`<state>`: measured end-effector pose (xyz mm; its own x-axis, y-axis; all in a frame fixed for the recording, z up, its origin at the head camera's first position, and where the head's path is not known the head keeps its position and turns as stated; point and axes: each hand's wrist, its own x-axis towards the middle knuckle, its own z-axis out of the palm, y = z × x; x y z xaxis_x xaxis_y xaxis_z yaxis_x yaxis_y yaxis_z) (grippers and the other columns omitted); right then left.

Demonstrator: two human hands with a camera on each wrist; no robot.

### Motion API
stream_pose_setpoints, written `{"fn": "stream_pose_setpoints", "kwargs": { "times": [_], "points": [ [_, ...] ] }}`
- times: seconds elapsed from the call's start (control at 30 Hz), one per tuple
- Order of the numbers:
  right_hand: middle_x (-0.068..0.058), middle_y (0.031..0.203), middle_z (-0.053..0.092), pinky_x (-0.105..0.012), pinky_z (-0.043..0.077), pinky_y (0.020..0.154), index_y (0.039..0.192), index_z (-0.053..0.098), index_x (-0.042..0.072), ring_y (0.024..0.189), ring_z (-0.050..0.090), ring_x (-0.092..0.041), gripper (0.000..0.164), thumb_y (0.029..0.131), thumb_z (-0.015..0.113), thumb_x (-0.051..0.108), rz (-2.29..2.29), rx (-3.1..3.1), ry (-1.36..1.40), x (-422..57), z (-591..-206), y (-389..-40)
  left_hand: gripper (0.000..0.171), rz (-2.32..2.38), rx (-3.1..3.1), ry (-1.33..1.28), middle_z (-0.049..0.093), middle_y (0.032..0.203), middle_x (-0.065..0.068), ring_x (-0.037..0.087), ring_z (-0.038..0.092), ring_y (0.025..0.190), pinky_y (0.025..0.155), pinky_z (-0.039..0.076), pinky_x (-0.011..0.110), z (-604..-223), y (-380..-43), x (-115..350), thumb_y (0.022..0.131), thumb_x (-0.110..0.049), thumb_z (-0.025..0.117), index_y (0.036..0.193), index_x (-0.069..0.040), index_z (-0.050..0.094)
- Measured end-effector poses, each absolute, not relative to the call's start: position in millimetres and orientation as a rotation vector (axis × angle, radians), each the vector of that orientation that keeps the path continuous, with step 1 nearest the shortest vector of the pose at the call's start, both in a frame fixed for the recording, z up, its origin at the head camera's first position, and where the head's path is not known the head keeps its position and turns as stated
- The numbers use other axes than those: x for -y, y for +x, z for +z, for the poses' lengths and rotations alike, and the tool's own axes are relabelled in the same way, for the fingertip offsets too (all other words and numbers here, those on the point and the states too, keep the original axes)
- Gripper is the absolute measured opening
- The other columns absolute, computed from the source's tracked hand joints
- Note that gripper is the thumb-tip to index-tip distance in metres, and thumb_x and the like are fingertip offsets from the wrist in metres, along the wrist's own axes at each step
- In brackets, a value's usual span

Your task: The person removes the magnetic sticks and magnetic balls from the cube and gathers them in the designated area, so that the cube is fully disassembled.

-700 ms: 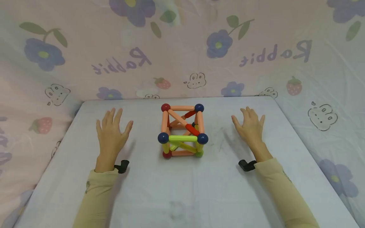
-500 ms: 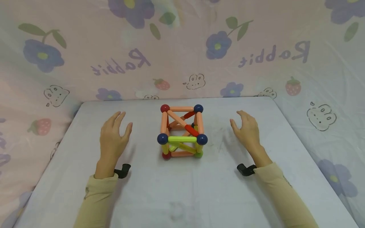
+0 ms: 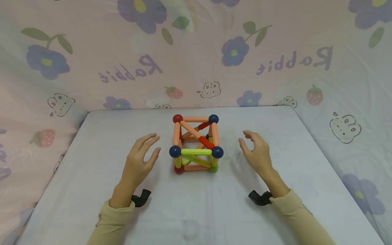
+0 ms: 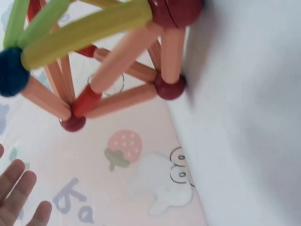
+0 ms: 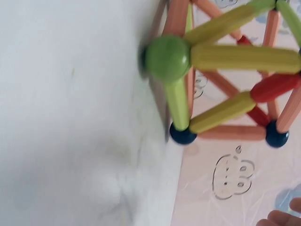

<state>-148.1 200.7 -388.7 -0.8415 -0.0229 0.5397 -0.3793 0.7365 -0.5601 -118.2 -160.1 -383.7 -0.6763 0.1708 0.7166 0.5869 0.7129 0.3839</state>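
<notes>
A cube frame of coloured rods and balls (image 3: 196,152) stands on the white table. Its balls are red, dark blue and green; its rods are orange, yellow, lime and red, some set diagonally. Left of it my left hand (image 3: 137,163) hovers with loosely bent fingers, apart from the frame. On the other side my right hand (image 3: 258,153) is held likewise, thumb towards the frame and touching nothing. Both wrist views show the frame close up, with fingertips (image 4: 19,188) at the lower left of the left one and fingertips (image 5: 280,219) at the lower right of the right one.
The white tabletop (image 3: 196,211) stretches around the frame and under both arms. Behind it hangs a pale curtain (image 3: 190,51) printed with flowers, rabbits and strawberries. A black wrist mount (image 3: 142,198) juts inward from the left cuff, and another black mount (image 3: 259,198) from the right.
Both hands have moved inward towards the cube frame and nearer the person, the left one farther. Their fingers have gone from spread to loosely bent. The frame stays in place on the table.
</notes>
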Motion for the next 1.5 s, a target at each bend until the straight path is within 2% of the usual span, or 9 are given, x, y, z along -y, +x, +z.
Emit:
{"fn": "stream_pose_setpoints", "kwargs": {
  "times": [0.1, 0.17, 0.3, 0.43, 0.6, 0.83, 1.1, 1.3, 1.5],
  "points": [
    [-0.023, 0.109, 0.068, -0.049, 0.053, 0.087, 0.112, 0.063, -0.007, 0.100, 0.065, -0.035, 0.027, 0.088, 0.065, 0.005, 0.986, 2.393, 0.361, -193, -387, -141, 0.047, -0.786, 2.255, -0.658, 0.062, 0.127, 0.014, 0.029, 0.059, 0.116, 0.110, 0.035, 0.014, -384, -115, 154, 0.079, -0.005, 0.075, 0.124, -0.006, 0.063],
    [-0.022, 0.109, 0.069, -0.047, 0.053, 0.086, 0.112, 0.063, -0.006, 0.099, 0.066, -0.033, 0.027, 0.088, 0.065, 0.004, 1.024, 2.379, 0.399, -187, -387, -137, 0.045, -0.783, 2.272, -0.714, 0.060, 0.128, 0.014, 0.029, 0.057, 0.118, 0.112, 0.032, 0.012, -386, -113, 150, 0.081, -0.009, 0.075, 0.124, -0.007, 0.063],
    [-0.018, 0.107, 0.069, -0.038, 0.056, 0.085, 0.113, 0.063, -0.004, 0.099, 0.066, -0.029, 0.028, 0.086, 0.066, 0.002, 1.065, 2.356, 0.484, -175, -387, -126, 0.042, -0.792, 2.277, -0.808, 0.058, 0.129, 0.014, 0.028, 0.055, 0.119, 0.112, 0.034, 0.016, -388, -112, 141, 0.083, -0.014, 0.075, 0.123, -0.007, 0.064],
    [-0.014, 0.105, 0.069, -0.027, 0.056, 0.079, 0.115, 0.063, -0.002, 0.094, 0.065, -0.024, 0.035, 0.081, 0.072, 0.003, 1.060, 2.315, 0.572, -164, -388, -118, 0.048, -0.764, 2.247, -0.863, 0.058, 0.126, 0.015, 0.028, 0.055, 0.117, 0.108, 0.040, 0.024, -389, -115, 132, 0.077, -0.011, 0.079, 0.122, -0.005, 0.065],
    [-0.012, 0.105, 0.064, -0.026, 0.055, 0.066, 0.116, 0.062, 0.000, 0.087, 0.059, -0.020, 0.043, 0.077, 0.078, 0.008, 1.046, 2.294, 0.672, -151, -389, -114, 0.052, -0.760, 2.230, -0.863, 0.059, 0.123, 0.014, 0.027, 0.055, 0.115, 0.104, 0.043, 0.028, -388, -117, 126, 0.072, -0.008, 0.082, 0.121, -0.003, 0.066],
    [-0.012, 0.108, 0.060, -0.024, 0.051, 0.063, 0.119, 0.061, 0.000, 0.087, 0.056, -0.016, 0.054, 0.069, 0.083, 0.002, 1.056, 2.302, 0.702, -139, -393, -114, 0.046, -0.783, 2.229, -0.885, 0.061, 0.118, 0.013, 0.025, 0.055, 0.112, 0.097, 0.047, 0.034, -387, -119, 121, 0.075, -0.008, 0.081, 0.118, -0.003, 0.067],
    [-0.013, 0.103, 0.058, -0.024, 0.049, 0.059, 0.115, 0.063, 0.001, 0.080, 0.054, -0.013, 0.047, 0.071, 0.081, 0.002, 1.054, 2.311, 0.676, -135, -393, -116, 0.039, -0.785, 2.237, -0.863, 0.063, 0.114, 0.010, 0.024, 0.055, 0.111, 0.096, 0.048, 0.036, -389, -120, 118, 0.074, -0.008, 0.082, 0.111, -0.003, 0.070],
    [-0.014, 0.097, 0.056, -0.017, 0.042, 0.052, 0.108, 0.065, 0.002, 0.068, 0.048, -0.010, 0.040, 0.071, 0.081, 0.001, 1.052, 2.283, 0.680, -133, -394, -118, 0.033, -0.801, 2.234, -0.839, 0.064, 0.112, 0.009, 0.024, 0.054, 0.110, 0.096, 0.046, 0.036, -391, -121, 117, 0.075, -0.009, 0.081, 0.107, -0.005, 0.071],
    [-0.013, 0.089, 0.053, -0.013, 0.041, 0.051, 0.104, 0.065, 0.000, 0.062, 0.046, -0.009, 0.038, 0.069, 0.079, -0.004, 1.075, 2.208, 0.733, -134, -397, -123, 0.032, -0.816, 2.221, -0.831, 0.065, 0.110, 0.009, 0.025, 0.054, 0.108, 0.095, 0.046, 0.039, -392, -121, 117, 0.076, -0.008, 0.080, 0.106, -0.005, 0.072]
  ]
}}
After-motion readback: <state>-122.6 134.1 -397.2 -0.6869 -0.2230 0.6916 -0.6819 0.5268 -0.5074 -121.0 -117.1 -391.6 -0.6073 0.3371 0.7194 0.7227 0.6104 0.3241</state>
